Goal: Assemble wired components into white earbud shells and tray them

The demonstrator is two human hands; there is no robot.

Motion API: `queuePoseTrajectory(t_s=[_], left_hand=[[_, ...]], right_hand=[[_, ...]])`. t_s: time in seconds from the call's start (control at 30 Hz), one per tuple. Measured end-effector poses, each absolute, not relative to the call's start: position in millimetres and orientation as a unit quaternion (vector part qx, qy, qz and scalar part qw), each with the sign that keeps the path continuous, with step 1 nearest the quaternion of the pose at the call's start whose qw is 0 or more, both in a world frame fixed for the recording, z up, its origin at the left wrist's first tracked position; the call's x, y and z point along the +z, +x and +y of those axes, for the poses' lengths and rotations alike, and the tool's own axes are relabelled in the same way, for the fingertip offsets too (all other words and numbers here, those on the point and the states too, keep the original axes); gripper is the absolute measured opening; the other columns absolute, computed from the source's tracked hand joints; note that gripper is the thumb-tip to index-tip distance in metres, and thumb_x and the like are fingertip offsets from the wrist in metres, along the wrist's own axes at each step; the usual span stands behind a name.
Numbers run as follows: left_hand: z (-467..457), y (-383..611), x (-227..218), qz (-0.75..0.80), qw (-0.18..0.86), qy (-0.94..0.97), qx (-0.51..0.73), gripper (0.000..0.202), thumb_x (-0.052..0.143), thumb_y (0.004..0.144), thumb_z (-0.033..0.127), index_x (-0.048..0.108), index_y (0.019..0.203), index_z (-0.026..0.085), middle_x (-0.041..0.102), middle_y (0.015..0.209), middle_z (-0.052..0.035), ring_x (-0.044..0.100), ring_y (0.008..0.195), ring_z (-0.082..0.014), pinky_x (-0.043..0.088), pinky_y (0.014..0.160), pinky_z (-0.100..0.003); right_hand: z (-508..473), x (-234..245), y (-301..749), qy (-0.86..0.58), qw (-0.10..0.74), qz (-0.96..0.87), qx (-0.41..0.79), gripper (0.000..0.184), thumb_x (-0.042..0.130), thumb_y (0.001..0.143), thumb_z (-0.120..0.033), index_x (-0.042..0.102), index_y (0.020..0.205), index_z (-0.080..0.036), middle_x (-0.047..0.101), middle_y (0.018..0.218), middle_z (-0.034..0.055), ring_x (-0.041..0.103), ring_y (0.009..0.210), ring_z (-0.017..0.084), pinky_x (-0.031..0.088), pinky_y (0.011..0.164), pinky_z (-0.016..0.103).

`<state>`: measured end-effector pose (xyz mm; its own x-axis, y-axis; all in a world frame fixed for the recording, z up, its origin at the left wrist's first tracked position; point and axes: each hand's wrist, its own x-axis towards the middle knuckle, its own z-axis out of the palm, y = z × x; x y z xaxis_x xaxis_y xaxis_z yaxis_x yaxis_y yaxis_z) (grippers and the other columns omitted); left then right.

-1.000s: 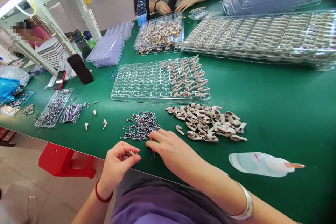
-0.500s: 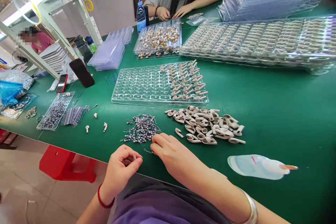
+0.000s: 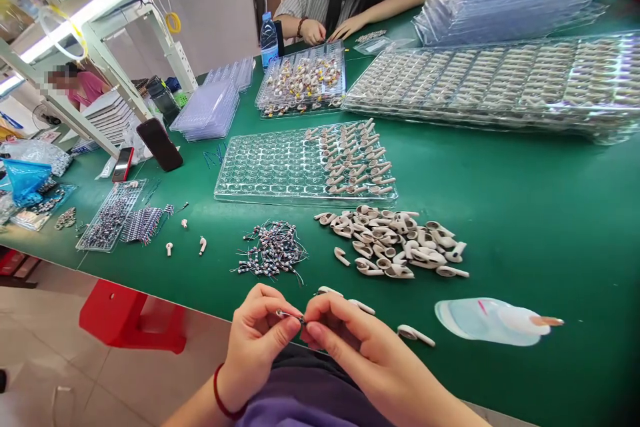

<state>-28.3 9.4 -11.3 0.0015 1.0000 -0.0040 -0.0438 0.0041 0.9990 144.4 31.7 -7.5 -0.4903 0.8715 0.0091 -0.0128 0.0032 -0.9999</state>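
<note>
Close to the table's front edge, my left hand [image 3: 260, 327] is closed around a pale earbud shell, mostly hidden by the fingers; only its small stem end [image 3: 279, 313] shows. My right hand [image 3: 345, 330] pinches a tiny dark wired component [image 3: 301, 320] at the left fingertips, and a thin wire runs between it and the stem end. Just beyond the hands lies a heap of similar wired components [image 3: 273, 250]. To its right is a pile of pale earbud shells [image 3: 400, 240]. A few loose shells, one of them a separate shell [image 3: 416, 335], lie beside my right hand.
A clear tray [image 3: 265, 167], partly filled with shells, lies ahead. Stacked filled trays [image 3: 490, 80] stand at the back right. A squeeze bottle [image 3: 493, 321] lies to the right. Phones [image 3: 159, 145] and a component tray [image 3: 110, 217] are at left. Across the table sits a co-worker [image 3: 320, 7].
My right hand has moved from the component heap back to my left hand, bringing a wired component. Both hands now meet fingertip to fingertip, and loose shells formerly behind my right arm are visible.
</note>
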Motion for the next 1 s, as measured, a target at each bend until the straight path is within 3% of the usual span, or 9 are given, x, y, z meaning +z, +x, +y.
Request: queuePoseTrajectory(t_s=[0.23,0.47,0.63,0.77,0.87,1.0], left_hand=[[8.0,-30.3,-8.1,0.477,0.488,0.539,0.494,0.006,0.075,0.080,0.028,0.076,0.084,0.024,0.057,0.080,-0.0012,0.054,0.075,-0.0127,0.044,0.068,-0.023],[14.2,-36.6,3.3,0.469,0.575,0.514,0.431,0.012,0.078,0.077,0.030,0.075,0.076,0.018,0.054,0.078,-0.0007,0.052,0.067,-0.0092,0.043,0.061,-0.020],[17.9,-38.5,-1.6,0.491,0.625,0.407,0.449,0.018,0.084,0.070,0.027,0.072,0.077,0.016,0.060,0.074,0.0003,0.058,0.061,-0.0082,0.048,0.059,-0.020],[19.2,-37.1,-6.5,0.506,0.613,0.359,0.489,0.028,0.091,0.057,0.019,0.069,0.075,0.017,0.066,0.068,0.0010,0.060,0.062,-0.0093,0.050,0.060,-0.019],[19.4,-34.1,-5.4,0.511,0.589,0.403,0.479,0.020,0.089,0.061,0.022,0.073,0.072,0.016,0.068,0.072,-0.0015,0.062,0.064,-0.0103,0.052,0.062,-0.020],[18.0,-30.3,-1.4,0.524,0.558,0.457,0.453,0.018,0.083,0.071,0.031,0.080,0.084,0.019,0.068,0.090,-0.0063,0.068,0.076,-0.0151,0.056,0.072,-0.025]], right_hand=[[28.3,-7.9,144.9,-0.362,0.329,-0.546,0.680,0.029,0.050,0.091,-0.044,0.057,0.080,-0.018,0.057,0.067,-0.0004,0.053,0.062,0.012,0.046,0.059,0.021],[31.0,-2.6,156.2,-0.388,0.272,-0.611,0.633,0.018,0.051,0.086,-0.030,0.059,0.075,-0.019,0.058,0.069,-0.0014,0.052,0.062,0.011,0.043,0.058,0.020],[31.8,-0.7,164.0,-0.419,0.350,-0.666,0.509,0.015,0.053,0.086,-0.026,0.063,0.076,-0.022,0.064,0.070,-0.0012,0.059,0.064,0.012,0.048,0.060,0.020],[29.7,-2.2,169.6,-0.411,0.418,-0.654,0.478,0.011,0.058,0.088,-0.027,0.065,0.081,-0.024,0.067,0.073,-0.0021,0.063,0.066,0.011,0.051,0.062,0.017],[26.0,-4.7,171.5,-0.406,0.455,-0.644,0.462,0.006,0.062,0.088,-0.027,0.066,0.085,-0.024,0.069,0.076,-0.0019,0.066,0.069,0.011,0.053,0.064,0.015],[24.0,-6.4,171.7,-0.404,0.478,-0.635,0.452,0.005,0.064,0.088,-0.027,0.067,0.086,-0.024,0.070,0.080,-0.0003,0.067,0.073,0.013,0.054,0.066,0.015]])
